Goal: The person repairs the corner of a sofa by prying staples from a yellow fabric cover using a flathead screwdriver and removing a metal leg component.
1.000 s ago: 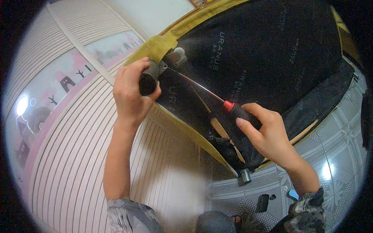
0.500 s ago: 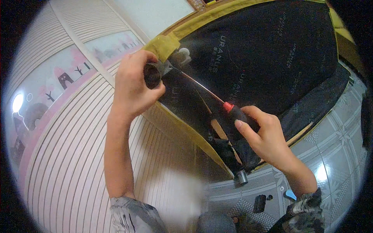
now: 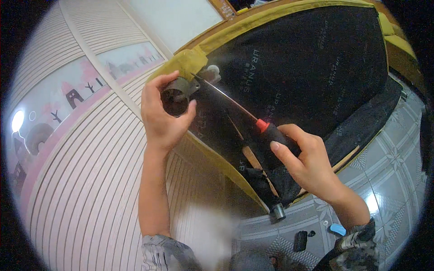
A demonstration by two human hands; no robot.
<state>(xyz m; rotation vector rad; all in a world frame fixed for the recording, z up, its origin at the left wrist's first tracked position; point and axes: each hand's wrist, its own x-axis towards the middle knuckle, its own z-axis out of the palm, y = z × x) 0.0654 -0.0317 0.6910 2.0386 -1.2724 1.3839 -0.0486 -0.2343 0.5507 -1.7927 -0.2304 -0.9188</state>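
My left hand (image 3: 159,108) is closed around a short round hollow metal furniture leg (image 3: 182,85), thumb on one side and fingers on the other. A small tab with a hole shows on its edge. In my right hand (image 3: 312,162) is a screwdriver (image 3: 272,133) with a black and red handle. Its long thin shaft reaches up-left, and the tip is beside the tab; whether it touches cannot be seen. Both are at the corner of a tipped-over sofa (image 3: 307,77) with black underside cloth and yellow upholstery. A whitish rounded piece (image 3: 211,73) sits at that corner.
Another metal leg (image 3: 279,211) stands on the sofa's near corner, by a torn gap showing a wooden strip (image 3: 255,158). A slatted cabinet front (image 3: 90,180) rises at left. On the tiled floor lie a black object (image 3: 300,240) and a blue one (image 3: 337,229).
My left hand has shifted slightly right and down with the leg, whose open end now shows more. The screwdriver has stayed near the tab. The whole view has shifted a little.
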